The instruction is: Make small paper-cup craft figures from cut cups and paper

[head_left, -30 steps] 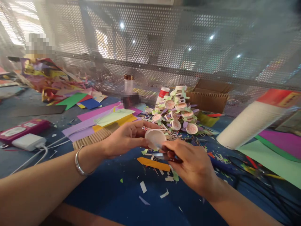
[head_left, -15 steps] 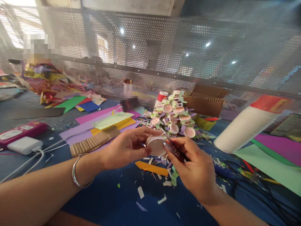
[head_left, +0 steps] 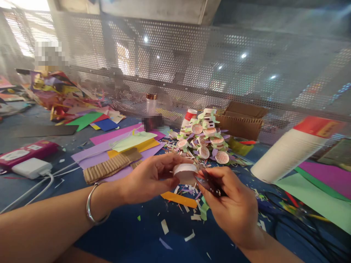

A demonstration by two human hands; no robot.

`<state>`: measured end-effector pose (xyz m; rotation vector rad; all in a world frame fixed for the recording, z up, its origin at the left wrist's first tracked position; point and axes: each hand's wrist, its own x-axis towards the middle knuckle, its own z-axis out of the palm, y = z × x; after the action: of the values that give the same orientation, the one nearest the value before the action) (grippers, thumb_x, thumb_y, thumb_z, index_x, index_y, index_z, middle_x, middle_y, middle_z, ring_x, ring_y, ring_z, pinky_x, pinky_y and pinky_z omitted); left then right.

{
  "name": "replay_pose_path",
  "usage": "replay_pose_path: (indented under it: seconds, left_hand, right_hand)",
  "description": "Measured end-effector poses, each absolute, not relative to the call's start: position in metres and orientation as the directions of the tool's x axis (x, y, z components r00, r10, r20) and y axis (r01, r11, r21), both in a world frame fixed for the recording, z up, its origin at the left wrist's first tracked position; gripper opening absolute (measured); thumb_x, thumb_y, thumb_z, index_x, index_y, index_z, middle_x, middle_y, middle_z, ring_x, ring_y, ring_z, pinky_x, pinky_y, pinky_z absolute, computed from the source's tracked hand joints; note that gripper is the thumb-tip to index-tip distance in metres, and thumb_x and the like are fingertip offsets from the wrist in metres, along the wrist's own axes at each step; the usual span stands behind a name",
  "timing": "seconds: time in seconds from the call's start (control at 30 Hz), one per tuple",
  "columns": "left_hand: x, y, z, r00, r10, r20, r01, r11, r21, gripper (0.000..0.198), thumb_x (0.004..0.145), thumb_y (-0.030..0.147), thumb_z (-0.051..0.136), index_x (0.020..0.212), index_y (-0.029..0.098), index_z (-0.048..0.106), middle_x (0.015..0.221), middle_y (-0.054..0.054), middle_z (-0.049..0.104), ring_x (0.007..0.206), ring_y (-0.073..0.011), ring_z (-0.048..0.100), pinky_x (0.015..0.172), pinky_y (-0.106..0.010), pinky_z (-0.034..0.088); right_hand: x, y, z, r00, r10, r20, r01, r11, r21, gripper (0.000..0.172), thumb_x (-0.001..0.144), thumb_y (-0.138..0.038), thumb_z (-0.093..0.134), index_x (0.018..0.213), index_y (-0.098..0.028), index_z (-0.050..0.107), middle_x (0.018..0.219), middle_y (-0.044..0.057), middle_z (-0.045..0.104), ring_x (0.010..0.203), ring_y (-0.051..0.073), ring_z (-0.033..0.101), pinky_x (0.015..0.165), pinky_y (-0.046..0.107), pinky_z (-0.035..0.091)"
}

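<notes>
My left hand is closed around a small white paper cup, held above the blue table with its base tilted upward. A silver bangle sits on that wrist. My right hand grips dark scissors whose blades touch the cup's right side. Behind the hands stands a pile of cut cups trimmed with coloured paper strips. Paper scraps and an orange strip lie under the hands.
A stack of white cups lies on its side at right, over green and magenta paper. A cardboard box and a bottle stand by the mesh wall. Coloured sheets, corrugated card, a white charger and a pink box lie at left.
The cup has turned in my left hand from facing me to base-up. The scissors moved from under the cup to its right side. Both hands sit slightly lower.
</notes>
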<state>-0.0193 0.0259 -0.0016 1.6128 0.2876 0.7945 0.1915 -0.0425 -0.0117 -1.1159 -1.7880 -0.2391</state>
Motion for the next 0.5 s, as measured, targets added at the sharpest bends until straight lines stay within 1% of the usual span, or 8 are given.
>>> replay_pose_path:
  seconds: [0.1, 0.17, 0.33, 0.43, 0.5]
  left_hand:
    - [-0.0189, 0.0235, -0.0008, 0.735, 0.594, 0.327, -0.247, -0.215, 0.945, 0.038, 0.093, 0.014, 0.065, 0.131, 0.014, 0.059, 0.119, -0.013, 0.071, 0.106, -0.0188, 0.069, 0.093, -0.03, 0.053]
    - [-0.0184, 0.0215, 0.0007, 0.716, 0.608, 0.345, -0.25, -0.239, 0.938, 0.033, 0.094, 0.017, 0.066, 0.127, 0.013, 0.061, 0.115, -0.013, 0.072, 0.103, -0.0185, 0.07, 0.091, -0.029, 0.053]
    - [-0.0164, 0.0179, 0.0033, 0.659, 0.62, 0.426, -0.277, -0.326, 0.904, 0.021, 0.094, 0.013, 0.065, 0.115, 0.015, 0.066, 0.105, -0.008, 0.075, 0.094, -0.014, 0.072, 0.087, -0.025, 0.055]
    - [-0.0155, 0.0173, 0.0022, 0.64, 0.63, 0.439, -0.287, -0.334, 0.898, 0.02, 0.094, 0.012, 0.066, 0.114, 0.015, 0.068, 0.106, -0.008, 0.075, 0.096, -0.0146, 0.072, 0.088, -0.025, 0.056]
    - [-0.015, 0.0173, 0.0012, 0.644, 0.635, 0.426, -0.317, -0.285, 0.905, 0.024, 0.093, 0.013, 0.068, 0.117, 0.016, 0.068, 0.108, -0.009, 0.076, 0.099, -0.0166, 0.073, 0.09, -0.027, 0.056]
  right_hand:
    - [0.1929, -0.0418, -0.0134, -0.103, 0.565, 0.819, 0.765, 0.571, -0.298, 0.015, 0.089, -0.018, 0.063, 0.101, -0.026, 0.062, 0.082, 0.0, 0.076, 0.064, 0.017, 0.075, 0.058, 0.027, 0.06]
    - [0.1936, -0.0425, -0.0138, -0.113, 0.557, 0.823, 0.763, 0.579, -0.287, 0.016, 0.088, -0.017, 0.063, 0.102, -0.026, 0.062, 0.082, 0.0, 0.076, 0.064, 0.016, 0.074, 0.058, 0.027, 0.059]
    - [0.1937, -0.0471, -0.0139, -0.12, 0.578, 0.807, 0.768, 0.569, -0.294, 0.018, 0.089, -0.017, 0.064, 0.104, -0.027, 0.062, 0.085, -0.001, 0.075, 0.066, 0.016, 0.073, 0.061, 0.027, 0.059]
    - [0.1932, -0.0485, -0.0134, -0.107, 0.574, 0.812, 0.771, 0.563, -0.297, 0.018, 0.09, -0.018, 0.064, 0.105, -0.027, 0.062, 0.086, 0.0, 0.076, 0.066, 0.016, 0.074, 0.061, 0.027, 0.059]
    - [0.1928, -0.0488, -0.012, -0.117, 0.561, 0.82, 0.785, 0.558, -0.269, 0.019, 0.09, -0.017, 0.063, 0.106, -0.027, 0.062, 0.087, 0.0, 0.077, 0.067, 0.017, 0.075, 0.062, 0.027, 0.059]
